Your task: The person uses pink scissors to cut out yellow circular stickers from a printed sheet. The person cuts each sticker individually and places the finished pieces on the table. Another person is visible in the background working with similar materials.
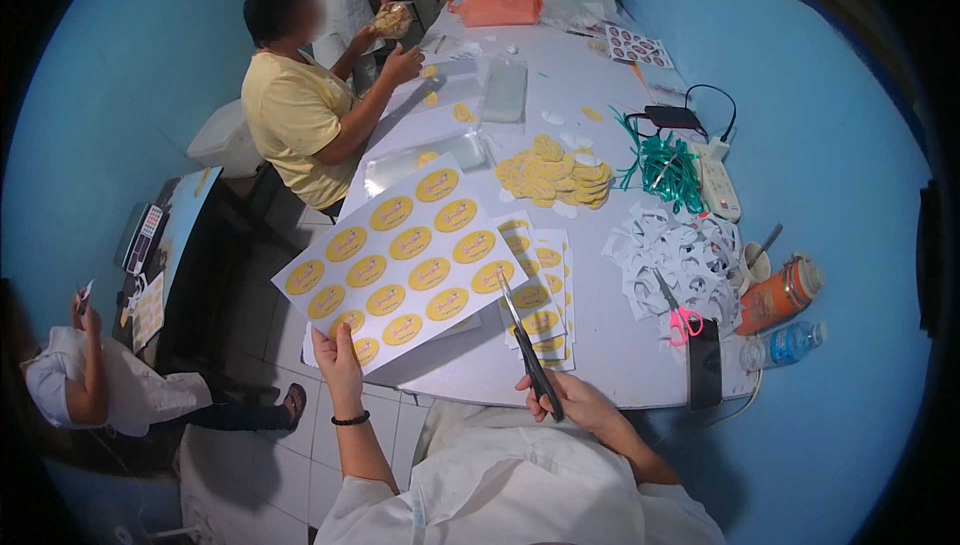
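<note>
My left hand point(339, 361) grips the lower left corner of a white sticker sheet point(390, 264), thumb on top. Rows of yellow oval labels bearing writing cover the sheet, which is held up over the table. In my right hand point(574, 399) are black-handled scissors point(529, 354), their blades pointing away from me. The tips lie over the sheet's right corner, at an oval; I cannot tell whether they touch the paper. More printed sheets point(551, 290) lie on the table to the right, partly under the scissors. Beyond the held sheet is a heap of cut yellow ovals point(555, 174).
White paper offcuts point(667, 260), pink-handled scissors point(684, 324), a phone point(703, 365), a water bottle point(784, 346) and an orange flask point(780, 295) line the table's right side. Green ribbon point(667, 170) lies beside a power strip point(716, 181). Clear bags point(504, 91) lie near a person point(300, 125) at left.
</note>
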Available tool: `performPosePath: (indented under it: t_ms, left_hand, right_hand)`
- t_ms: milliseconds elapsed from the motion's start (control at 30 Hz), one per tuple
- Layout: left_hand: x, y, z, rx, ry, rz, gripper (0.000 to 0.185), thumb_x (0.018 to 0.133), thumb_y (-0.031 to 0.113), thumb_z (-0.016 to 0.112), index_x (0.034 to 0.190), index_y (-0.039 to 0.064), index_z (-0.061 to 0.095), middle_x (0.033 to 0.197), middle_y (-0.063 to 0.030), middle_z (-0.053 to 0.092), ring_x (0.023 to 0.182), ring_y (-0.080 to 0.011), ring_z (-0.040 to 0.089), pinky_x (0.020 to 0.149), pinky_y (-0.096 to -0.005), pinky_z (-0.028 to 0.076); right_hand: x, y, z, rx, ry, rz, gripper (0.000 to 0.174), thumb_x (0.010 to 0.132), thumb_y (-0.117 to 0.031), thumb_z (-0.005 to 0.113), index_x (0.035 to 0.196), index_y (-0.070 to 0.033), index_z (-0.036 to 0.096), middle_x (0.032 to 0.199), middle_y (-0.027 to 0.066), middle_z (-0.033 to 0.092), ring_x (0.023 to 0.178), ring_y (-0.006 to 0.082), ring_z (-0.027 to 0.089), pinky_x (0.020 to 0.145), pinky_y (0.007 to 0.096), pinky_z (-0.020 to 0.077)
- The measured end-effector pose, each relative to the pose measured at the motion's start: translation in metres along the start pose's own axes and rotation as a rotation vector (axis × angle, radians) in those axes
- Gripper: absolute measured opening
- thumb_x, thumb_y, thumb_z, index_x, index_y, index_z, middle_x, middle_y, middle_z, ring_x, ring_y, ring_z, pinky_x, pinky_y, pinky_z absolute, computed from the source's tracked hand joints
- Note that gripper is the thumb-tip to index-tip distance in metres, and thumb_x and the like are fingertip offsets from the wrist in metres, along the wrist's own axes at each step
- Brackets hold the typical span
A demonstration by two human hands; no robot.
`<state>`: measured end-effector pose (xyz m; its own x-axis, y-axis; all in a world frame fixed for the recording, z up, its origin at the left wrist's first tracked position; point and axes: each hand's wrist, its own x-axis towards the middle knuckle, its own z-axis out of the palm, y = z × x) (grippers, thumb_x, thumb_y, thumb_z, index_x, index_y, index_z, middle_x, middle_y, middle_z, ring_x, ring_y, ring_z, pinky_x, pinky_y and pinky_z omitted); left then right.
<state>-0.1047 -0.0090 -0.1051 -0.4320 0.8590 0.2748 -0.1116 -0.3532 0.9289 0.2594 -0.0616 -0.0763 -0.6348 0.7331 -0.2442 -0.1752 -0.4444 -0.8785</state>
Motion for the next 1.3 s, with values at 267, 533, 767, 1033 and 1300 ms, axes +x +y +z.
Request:
performPosePath:
  t_ms: [267, 533, 767, 1033, 1300]
  left_hand:
    - [-0.0022, 0.0018, 0.0030, -0.010, 0.020, -0.017, 0.030, 0.098, 0.006, 0.051, 0.125, 0.000, 0.042, 0.113, -0.0112, 0.060, 0.095, -0.0120, 0.060, 0.080, -0.0256, 0.052]
    - [-0.0041, 0.0012, 0.0010, -0.001, 0.012, -0.012, 0.032, 0.098, 0.006, 0.051, 0.128, 0.000, 0.041, 0.115, -0.0111, 0.059, 0.097, -0.0122, 0.060, 0.081, -0.0258, 0.052]
    - [-0.0051, 0.0024, 0.0016, 0.014, 0.022, -0.005, 0.033, 0.098, 0.007, 0.052, 0.128, 0.000, 0.041, 0.114, -0.0111, 0.060, 0.096, -0.0121, 0.060, 0.079, -0.0254, 0.051]
    - [-0.0046, 0.0017, 0.0018, 0.018, 0.047, -0.043, 0.029, 0.098, 0.007, 0.051, 0.124, -0.001, 0.042, 0.109, -0.0108, 0.061, 0.092, -0.0107, 0.061, 0.076, -0.0244, 0.052]
    - [-0.0045, -0.0010, -0.0028, -0.010, 0.001, -0.025, 0.034, 0.097, 0.003, 0.049, 0.130, -0.002, 0.040, 0.117, -0.0122, 0.059, 0.100, -0.0128, 0.060, 0.083, -0.0258, 0.051]
  right_hand:
    - [-0.0007, -0.0020, 0.0023, -0.001, 0.000, 0.018, 0.031, 0.093, -0.021, 0.057, 0.118, -0.003, 0.050, 0.079, -0.0002, 0.051, 0.072, 0.0088, 0.050, 0.068, 0.0234, 0.0422]
    - [-0.0002, -0.0009, 0.0042, 0.009, -0.001, 0.017, 0.032, 0.093, -0.021, 0.057, 0.118, -0.003, 0.050, 0.078, -0.0005, 0.050, 0.072, 0.0090, 0.050, 0.069, 0.0238, 0.0421]
    - [0.0015, 0.0003, 0.0053, 0.009, 0.006, 0.027, 0.032, 0.092, -0.021, 0.058, 0.118, -0.002, 0.050, 0.078, -0.0002, 0.051, 0.073, 0.0092, 0.051, 0.069, 0.0239, 0.0428]
    - [0.0028, 0.0009, 0.0058, 0.024, -0.007, 0.017, 0.034, 0.093, -0.024, 0.057, 0.119, -0.002, 0.051, 0.079, 0.0010, 0.052, 0.073, 0.0094, 0.051, 0.069, 0.0243, 0.0443]
    - [0.0042, 0.0028, 0.0060, 0.036, -0.004, 0.016, 0.034, 0.093, -0.024, 0.057, 0.119, -0.003, 0.051, 0.081, 0.0017, 0.053, 0.074, 0.0099, 0.052, 0.070, 0.0249, 0.0449]
